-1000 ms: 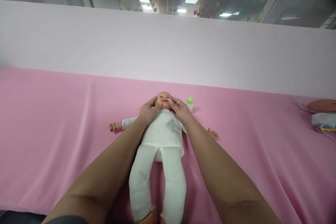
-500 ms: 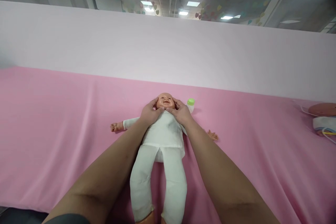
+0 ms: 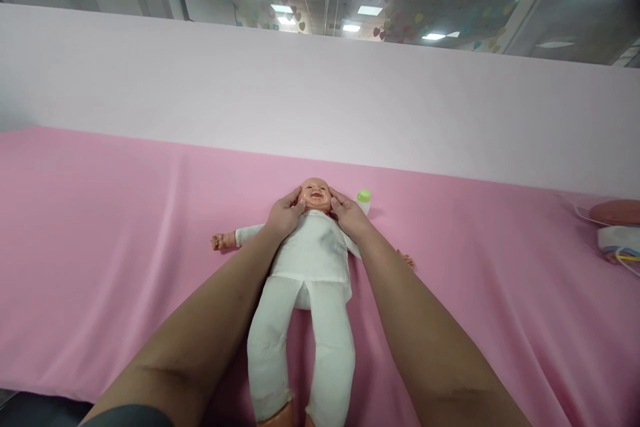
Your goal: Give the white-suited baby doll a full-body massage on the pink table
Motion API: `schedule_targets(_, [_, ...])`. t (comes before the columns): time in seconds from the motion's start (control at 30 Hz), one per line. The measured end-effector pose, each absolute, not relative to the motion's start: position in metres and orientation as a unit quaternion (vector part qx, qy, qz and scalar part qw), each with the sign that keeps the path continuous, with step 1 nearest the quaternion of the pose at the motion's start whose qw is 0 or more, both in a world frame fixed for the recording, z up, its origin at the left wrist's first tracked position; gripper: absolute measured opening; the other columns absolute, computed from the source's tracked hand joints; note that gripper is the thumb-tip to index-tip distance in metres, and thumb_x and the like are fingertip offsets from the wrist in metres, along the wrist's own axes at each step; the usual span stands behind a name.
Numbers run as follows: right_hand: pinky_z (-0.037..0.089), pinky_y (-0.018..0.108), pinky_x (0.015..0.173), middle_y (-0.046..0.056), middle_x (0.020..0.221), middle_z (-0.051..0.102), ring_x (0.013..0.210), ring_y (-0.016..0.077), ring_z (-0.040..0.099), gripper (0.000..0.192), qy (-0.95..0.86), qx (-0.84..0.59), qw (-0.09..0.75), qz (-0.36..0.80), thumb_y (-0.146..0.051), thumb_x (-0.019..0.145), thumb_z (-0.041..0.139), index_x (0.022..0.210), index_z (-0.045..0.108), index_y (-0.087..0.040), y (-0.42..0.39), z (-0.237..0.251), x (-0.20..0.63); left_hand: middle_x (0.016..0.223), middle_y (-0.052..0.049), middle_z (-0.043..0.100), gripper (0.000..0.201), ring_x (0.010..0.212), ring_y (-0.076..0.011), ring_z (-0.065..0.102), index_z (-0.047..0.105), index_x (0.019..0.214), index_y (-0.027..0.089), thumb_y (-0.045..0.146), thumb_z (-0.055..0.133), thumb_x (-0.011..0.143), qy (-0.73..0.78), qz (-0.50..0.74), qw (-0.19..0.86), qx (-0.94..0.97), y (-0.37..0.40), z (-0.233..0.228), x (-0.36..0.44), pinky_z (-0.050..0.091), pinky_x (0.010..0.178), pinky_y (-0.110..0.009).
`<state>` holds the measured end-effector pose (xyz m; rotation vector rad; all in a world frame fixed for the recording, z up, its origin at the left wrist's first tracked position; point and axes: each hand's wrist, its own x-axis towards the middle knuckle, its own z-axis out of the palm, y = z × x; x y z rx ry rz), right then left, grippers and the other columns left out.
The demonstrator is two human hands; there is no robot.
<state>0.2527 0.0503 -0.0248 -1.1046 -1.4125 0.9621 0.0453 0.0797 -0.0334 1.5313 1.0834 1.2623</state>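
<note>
A baby doll (image 3: 310, 260) in a white suit lies on its back on the pink sheet (image 3: 100, 227), head away from me, arms spread out. My left hand (image 3: 284, 215) rests against the left side of the doll's head (image 3: 315, 192), thumb on the cheek. My right hand (image 3: 350, 215) presses the other side of the head the same way. Both hands cup the head between them. My forearms run along either side of the doll's body.
A small bottle with a green cap (image 3: 364, 199) stands just right of the doll's head. At the far right edge lies another manikin part (image 3: 617, 213) with white cloth and a yellow cable. A pale wall panel (image 3: 320, 93) backs the sheet.
My thumbs slid from under the doll's chin outward to its cheeks. The doll has stayed in place.
</note>
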Motion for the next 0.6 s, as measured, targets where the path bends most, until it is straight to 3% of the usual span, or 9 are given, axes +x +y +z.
schedule_targets(0.13, [0.045,0.047,0.121,0.004,0.15,0.064,0.138,0.0255,0.061,0.065,-0.596,-0.479,0.528,0.369,-0.067,0.095,0.06,0.148,0.06,-0.029,0.052,-0.027,0.251,0.153,-0.011,0.061,0.066,0.142,-0.0278,0.057,0.06,0.149,0.016,0.054,0.065,0.095,0.433,0.51,0.429,0.606,0.078,-0.031,0.045,0.039,0.124,-0.043])
schedule_targets(0.23, [0.039,0.048,0.125,0.004,0.151,0.062,0.142,0.0268,0.056,0.066,-0.618,-0.513,0.511,0.305,-0.065,0.093,0.065,0.149,0.059,-0.03,0.05,-0.027,0.248,0.152,-0.012,0.062,0.077,0.14,-0.0294,0.058,0.055,0.154,0.018,0.054,0.073,0.088,0.459,0.483,0.39,0.636,0.073,-0.026,0.044,0.042,0.122,-0.042])
schedule_targets(0.37, [0.045,0.05,0.12,0.007,0.146,0.066,0.134,0.0302,0.063,0.082,-0.609,-0.541,0.507,0.283,-0.057,0.079,0.084,0.151,0.055,-0.03,0.048,-0.027,0.243,0.151,-0.012,0.063,0.09,0.137,-0.0321,0.06,0.053,0.156,0.019,0.051,0.084,0.077,0.488,0.453,0.331,0.669,0.067,-0.02,0.044,0.046,0.117,-0.041])
schedule_targets(0.6, [0.048,0.048,0.118,0.008,0.145,0.066,0.132,0.029,0.064,0.088,-0.592,-0.507,0.535,0.327,-0.049,0.07,0.091,0.148,0.056,-0.028,0.052,-0.031,0.243,0.147,-0.012,0.066,0.09,0.131,-0.0315,0.064,0.053,0.155,0.019,0.047,0.084,0.076,0.49,0.445,0.338,0.669,0.065,-0.017,0.044,0.05,0.111,-0.04])
